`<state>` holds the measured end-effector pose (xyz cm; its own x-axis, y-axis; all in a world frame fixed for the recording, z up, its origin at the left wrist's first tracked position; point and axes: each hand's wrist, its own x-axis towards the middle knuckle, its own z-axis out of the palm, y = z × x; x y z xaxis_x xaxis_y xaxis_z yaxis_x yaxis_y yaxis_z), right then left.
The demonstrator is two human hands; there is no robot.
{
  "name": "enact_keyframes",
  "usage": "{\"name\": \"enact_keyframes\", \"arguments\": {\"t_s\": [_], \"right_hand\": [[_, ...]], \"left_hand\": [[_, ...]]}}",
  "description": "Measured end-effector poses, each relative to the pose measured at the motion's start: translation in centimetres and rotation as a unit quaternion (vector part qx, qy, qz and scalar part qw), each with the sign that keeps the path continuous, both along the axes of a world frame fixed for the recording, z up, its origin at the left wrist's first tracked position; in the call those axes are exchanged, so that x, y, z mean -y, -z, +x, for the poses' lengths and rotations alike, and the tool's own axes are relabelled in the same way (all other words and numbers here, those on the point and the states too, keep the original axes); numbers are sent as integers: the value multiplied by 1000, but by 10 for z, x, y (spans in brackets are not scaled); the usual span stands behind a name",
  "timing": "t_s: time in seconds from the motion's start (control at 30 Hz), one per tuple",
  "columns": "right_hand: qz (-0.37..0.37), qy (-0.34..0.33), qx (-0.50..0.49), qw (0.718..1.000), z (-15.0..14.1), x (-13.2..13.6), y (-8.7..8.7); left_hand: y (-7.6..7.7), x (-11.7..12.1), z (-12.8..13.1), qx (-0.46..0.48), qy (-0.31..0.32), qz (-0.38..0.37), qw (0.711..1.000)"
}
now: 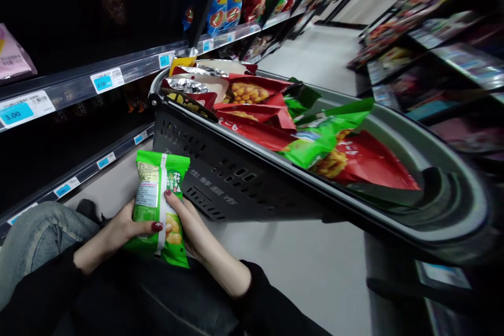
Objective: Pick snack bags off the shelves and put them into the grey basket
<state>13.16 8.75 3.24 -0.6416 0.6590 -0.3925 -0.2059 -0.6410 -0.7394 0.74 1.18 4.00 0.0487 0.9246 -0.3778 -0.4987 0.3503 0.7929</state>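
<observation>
A green snack bag (151, 194) is held upright over my lap, its printed back with a white seam turned toward me. My left hand (126, 226) grips its left side, the thumb pressed on the lower front. On the right edge, my right hand (185, 215) closes round the bag with its thumb near the seam. The other fingers of both hands are hidden behind the bag. Just beyond stands a dark shopping basket (185, 163) holding several red snack bags (255, 128), another green snack bag (323, 134) and some silvery-lined packets (189, 85).
Dark shelves with price tags (107, 81) run along the left, carrying a pink packet (14, 55) and blue chip bags (225, 6). Blurred shelves (437, 37) stand on the right. Between them a pale aisle floor (318, 47) leads away. My jeans-clad knee (47, 231) is bent at lower left.
</observation>
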Motion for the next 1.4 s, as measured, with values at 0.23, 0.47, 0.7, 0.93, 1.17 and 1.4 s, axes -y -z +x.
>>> {"name": "enact_keyframes", "arguments": {"t_s": [0.23, 0.47, 0.7, 0.93, 1.17, 1.4], "right_hand": [[-105, -3, -12, 994, -4, -3, 6], [-110, -8, -10, 994, -5, -3, 9], [7, 25, -15, 1000, -3, -3, 6], [95, 3, -59, 994, 5, -5, -5], [104, 6, -60, 993, 6, -1, -4], [150, 58, 17, 987, 2, -1, 10]], "left_hand": [[1, -1, 2, 45, -5, -69, 997], [4, -2, 2, 41, -19, -78, 996], [6, -3, 0, -2, -38, -19, 999], [4, -1, -2, -89, -37, 92, 991], [5, 1, -3, -105, -24, 98, 989], [8, 0, 0, -191, -58, 102, 974]]}}
